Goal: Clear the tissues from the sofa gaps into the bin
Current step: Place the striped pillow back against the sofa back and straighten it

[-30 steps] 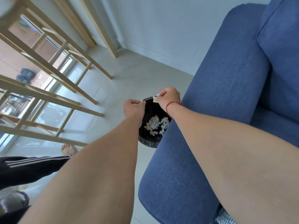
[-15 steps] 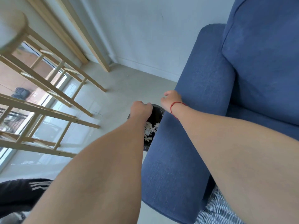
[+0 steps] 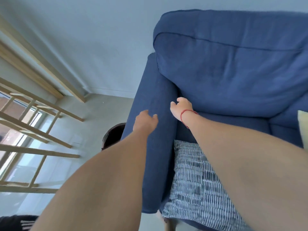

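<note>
The blue sofa (image 3: 233,72) fills the right side of the head view. My left hand (image 3: 145,121) hovers over the sofa's armrest (image 3: 155,90), fingers loosely apart, holding nothing. My right hand (image 3: 180,106), with a red string at the wrist, sits at the gap between armrest and back cushion, fingers curled and empty as far as I can see. The black bin (image 3: 114,135) stands on the floor left of the armrest, mostly hidden behind my left forearm. No tissue shows in the gap or the bin from here.
A blue-and-white patterned cushion (image 3: 195,180) lies on the seat under my right arm. A pale wooden frame with rungs (image 3: 33,127) stands at the left by a window. A pale cushion edge (image 3: 302,124) shows at the far right. Grey floor (image 3: 93,117) lies between.
Both hands left the bin and moved right and up to the sofa, no longer holding tissue. The view swung toward the sofa back, and the bin's contents dropped out of sight.
</note>
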A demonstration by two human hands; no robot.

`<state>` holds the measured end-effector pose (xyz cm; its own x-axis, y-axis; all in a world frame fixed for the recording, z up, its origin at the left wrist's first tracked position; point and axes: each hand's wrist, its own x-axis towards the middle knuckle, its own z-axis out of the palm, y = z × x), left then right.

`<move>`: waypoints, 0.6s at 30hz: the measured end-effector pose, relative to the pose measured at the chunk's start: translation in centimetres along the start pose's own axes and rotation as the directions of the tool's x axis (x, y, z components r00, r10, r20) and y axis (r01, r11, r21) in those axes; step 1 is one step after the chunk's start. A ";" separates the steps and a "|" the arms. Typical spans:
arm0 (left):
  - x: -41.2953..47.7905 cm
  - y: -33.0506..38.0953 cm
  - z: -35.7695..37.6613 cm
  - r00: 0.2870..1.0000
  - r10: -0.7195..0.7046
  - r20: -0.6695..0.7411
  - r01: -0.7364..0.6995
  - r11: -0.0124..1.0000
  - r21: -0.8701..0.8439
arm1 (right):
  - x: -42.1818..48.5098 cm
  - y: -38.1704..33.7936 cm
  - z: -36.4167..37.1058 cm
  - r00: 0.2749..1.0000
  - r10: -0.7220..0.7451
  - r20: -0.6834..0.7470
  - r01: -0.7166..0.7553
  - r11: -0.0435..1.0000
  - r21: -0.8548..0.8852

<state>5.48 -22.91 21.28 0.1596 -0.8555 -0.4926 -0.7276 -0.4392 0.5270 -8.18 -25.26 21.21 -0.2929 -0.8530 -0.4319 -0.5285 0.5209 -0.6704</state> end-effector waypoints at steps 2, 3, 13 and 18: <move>-1.8 1.8 2.0 0.999 0.007 0.044 -0.007 1.000 -0.006 | -0.7 2.8 -2.8 0.999 0.039 -0.027 -0.039 0.999 0.004; -2.6 2.6 3.1 0.998 0.011 0.060 -0.010 1.000 -0.008 | -0.9 4.3 -4.0 0.997 0.057 -0.043 -0.057 0.998 0.013; -7.6 5.7 15.3 0.971 -0.032 0.237 0.015 0.997 0.074 | -3.6 18.6 -10.5 0.959 0.280 -0.054 -0.279 0.960 0.027; -7.3 3.9 19.4 0.949 -0.106 0.298 0.037 0.974 0.225 | -4.2 24.2 -9.7 0.924 0.381 -0.024 -0.381 0.925 0.014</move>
<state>-11.43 -13.11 13.49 0.0291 -0.6833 -0.7295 -0.8528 -0.3977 0.3385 -27.51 -9.43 12.65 -0.4915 -0.5908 -0.6398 -0.3661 0.8068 -0.4637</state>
